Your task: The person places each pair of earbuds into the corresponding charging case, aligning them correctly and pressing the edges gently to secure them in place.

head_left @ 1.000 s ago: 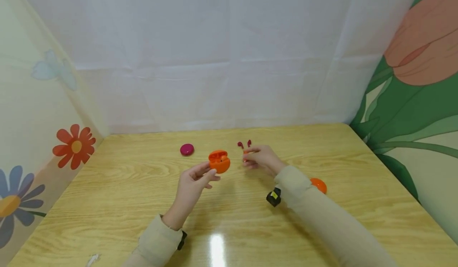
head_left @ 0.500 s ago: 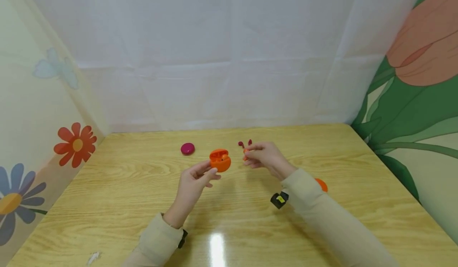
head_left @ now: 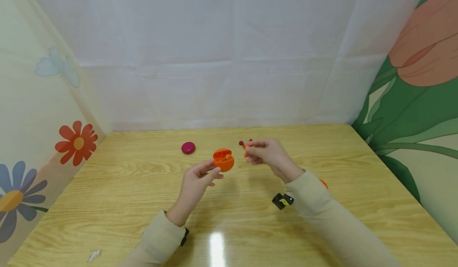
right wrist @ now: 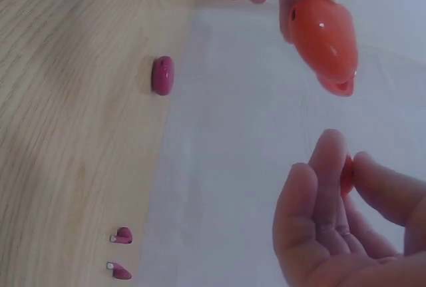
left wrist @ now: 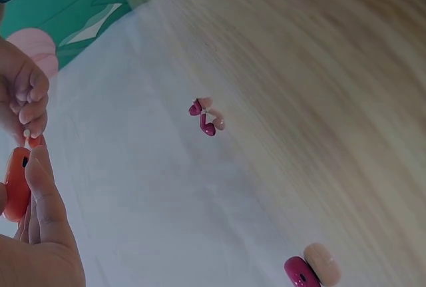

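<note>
While held above table mid-air: orange earbud case, lid up, gripped in L hand fingertips; orange earbud pinched in R hand, just right of case opening, apart, R hand nearer.

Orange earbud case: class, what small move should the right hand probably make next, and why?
Probably carry the orange earbud a little leftward, over the orange earbud case. The left hand holds that case up with its lid open, and the right hand pinches the earbud just beside it, not yet above the opening. Whether a slot is free inside cannot be told.
</note>
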Tool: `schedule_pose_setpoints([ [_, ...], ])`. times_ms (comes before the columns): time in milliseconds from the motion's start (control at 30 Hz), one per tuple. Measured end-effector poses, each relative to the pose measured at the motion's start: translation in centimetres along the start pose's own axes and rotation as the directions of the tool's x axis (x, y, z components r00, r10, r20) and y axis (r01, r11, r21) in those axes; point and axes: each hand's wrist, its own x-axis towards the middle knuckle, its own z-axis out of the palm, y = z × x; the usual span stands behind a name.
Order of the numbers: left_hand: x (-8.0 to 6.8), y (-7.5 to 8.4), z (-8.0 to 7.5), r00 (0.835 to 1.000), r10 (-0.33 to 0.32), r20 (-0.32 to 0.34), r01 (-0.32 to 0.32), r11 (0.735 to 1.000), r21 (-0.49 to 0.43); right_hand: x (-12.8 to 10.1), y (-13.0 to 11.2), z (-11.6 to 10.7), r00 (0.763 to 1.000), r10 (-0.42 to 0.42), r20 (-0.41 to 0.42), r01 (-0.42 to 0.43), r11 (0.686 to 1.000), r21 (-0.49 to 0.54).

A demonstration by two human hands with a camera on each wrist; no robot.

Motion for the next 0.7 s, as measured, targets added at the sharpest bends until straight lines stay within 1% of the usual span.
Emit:
schedule_pose_setpoints([
  [233, 0.2, 0.0, 0.2, 1.000, 0.012, 0.005, -0.012, 1.000, -0.002, -0.6, -0.6, 0.1, 1.000, -0.017, -0.008, 0.017, 1.000, -0.013],
  [433, 0.3, -0.1, 0.4, 1.000, 0.014, 0.007, -0.014, 1.000, -0.007, -1.2, -1.0, 0.5, 0.998, -0.064, 0.011, 0.065, 0.998, -0.010],
  [567, 0.3, -0.1, 0.6, 1.000, 0.016, 0.001, -0.016, 1.000, -0.004, -1.6, -1.2, 0.8, 0.995, -0.093, 0.029, 0.092, 0.996, 0.018],
  [700, 0.3, -0.1, 0.8, 0.999, 0.031, 0.012, -0.031, 1.000, 0.000, -1.6, -1.2, 1.1, 0.993, -0.109, 0.037, 0.108, 0.994, 0.036],
])
